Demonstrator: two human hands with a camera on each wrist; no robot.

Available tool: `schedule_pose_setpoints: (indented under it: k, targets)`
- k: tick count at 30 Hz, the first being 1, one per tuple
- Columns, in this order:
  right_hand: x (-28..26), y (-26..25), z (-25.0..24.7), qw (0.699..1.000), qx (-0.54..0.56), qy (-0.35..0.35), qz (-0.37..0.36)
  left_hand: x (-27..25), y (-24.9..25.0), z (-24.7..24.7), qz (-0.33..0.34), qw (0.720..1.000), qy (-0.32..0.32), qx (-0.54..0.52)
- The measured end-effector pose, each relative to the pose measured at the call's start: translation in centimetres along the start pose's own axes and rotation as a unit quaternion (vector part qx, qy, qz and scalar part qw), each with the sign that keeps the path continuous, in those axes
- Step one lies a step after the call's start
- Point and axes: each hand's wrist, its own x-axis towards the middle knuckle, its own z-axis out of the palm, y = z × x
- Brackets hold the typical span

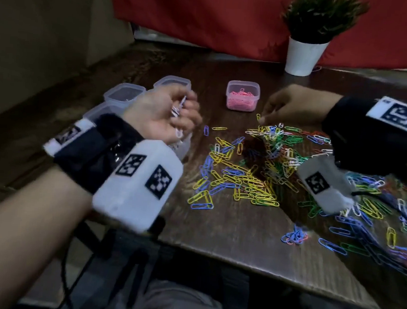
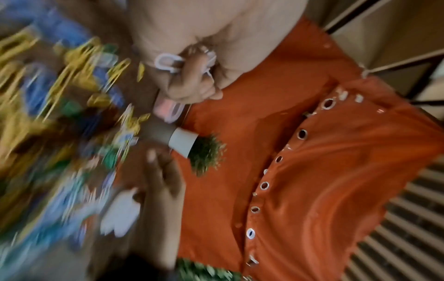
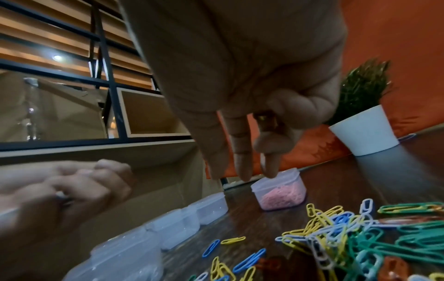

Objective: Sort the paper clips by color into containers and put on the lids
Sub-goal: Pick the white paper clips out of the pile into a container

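Note:
My left hand is turned palm up above the clear containers at the table's left, fingers curled round a bunch of white paper clips. A clear container with white clips sits just below it. My right hand points thumb and fingers down at the far edge of the mixed pile of paper clips, with nothing seen between them. A container of pink clips stands open behind the pile.
Three more clear containers stand at the left edge of the dark wooden table. A potted plant in a white pot stands at the back. Loose clips spread to the right edge. A red curtain hangs behind.

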Motion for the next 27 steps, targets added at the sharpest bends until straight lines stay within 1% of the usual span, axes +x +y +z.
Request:
schedule_pose_setpoints:
  k: [1,2,3,5,6,7,10,12,13,15,17,18,19,20,21,22,23,24,25,26,27]
  targets:
    - [0.1,-0.4,0.3,1.0,-0.01,-0.006,-0.01,0.1,0.9,-0.7,0.01,0.997,0.03,0.071]
    - [0.2,-0.7,0.6,1.0,-0.019,-0.012,-0.019,0.4,1.4,-1.4,0.017,0.988,0.063,0.143]
    - [0.3,-1.2,0.9,0.999,-0.024,-0.019,-0.026,0.9,1.5,-2.0,0.024,0.971,0.1,0.217]
    - [0.3,-2.0,1.4,0.999,-0.021,-0.032,-0.033,1.8,0.8,-2.5,0.039,0.918,0.162,0.361]
    - [0.2,-2.3,1.6,0.999,-0.016,-0.038,-0.036,2.1,0.3,-2.6,0.052,0.892,0.178,0.413]
    - [0.1,-2.5,1.7,0.998,-0.014,-0.043,-0.038,2.4,-0.3,-2.7,0.074,0.87,0.177,0.455]
    - [-0.3,-2.5,1.5,0.998,-0.019,-0.049,-0.04,2.3,-1.1,-3.1,0.132,0.8,0.125,0.573]
    - [-0.6,-2.1,1.0,0.998,-0.01,-0.048,-0.037,2.0,-0.7,-3.5,0.15,0.754,0.129,0.627]
    - [-0.8,-1.8,0.7,0.998,-0.006,-0.048,-0.031,1.8,-0.4,-3.7,0.146,0.718,0.14,0.666]
    - [-1.1,-1.2,0.1,0.999,0.006,-0.042,-0.015,1.4,0.3,-3.8,0.141,0.634,0.151,0.745]
    - [-1.4,-0.3,-0.5,0.999,0.019,-0.038,0.004,0.7,0.6,-3.5,0.167,0.568,0.152,0.792]
    - [-1.6,0.2,-0.6,0.999,0.019,-0.037,0.012,0.3,0.5,-3.4,0.19,0.551,0.153,0.798]
    - [-1.9,0.7,-0.7,0.999,0.014,-0.041,0.017,-0.1,0.1,-3.1,0.213,0.548,0.147,0.795]
    - [-2.3,1.1,-0.7,0.998,0.004,-0.053,0.02,-0.5,-0.6,-2.8,0.229,0.547,0.129,0.795]
    - [-2.7,1.5,-0.5,0.997,-0.006,-0.073,0.019,-0.8,-1.5,-2.6,0.237,0.538,0.099,0.803]
    - [-3.1,1.7,-0.1,0.995,-0.021,-0.097,0.012,-1.1,-2.6,-2.4,0.239,0.52,0.068,0.817]
    - [-3.6,1.6,0.4,0.991,-0.047,-0.123,-0.002,-1.2,-3.5,-2.3,0.225,0.484,0.042,0.845]
    - [-4.0,1.3,1.0,0.986,-0.076,-0.144,-0.022,-1.2,-4.2,-2.1,0.204,0.435,0.028,0.877]
    - [-4.2,0.7,1.7,0.981,-0.107,-0.158,-0.047,-1.0,-4.6,-2.2,0.191,0.395,0.028,0.898]
    - [-4.0,0.0,2.4,0.975,-0.132,-0.161,-0.074,-0.8,-4.6,-2.2,0.178,0.378,0.038,0.908]
    - [-3.7,-0.8,3.0,0.972,-0.147,-0.152,-0.098,-0.7,-4.5,-2.4,0.181,0.384,0.046,0.904]
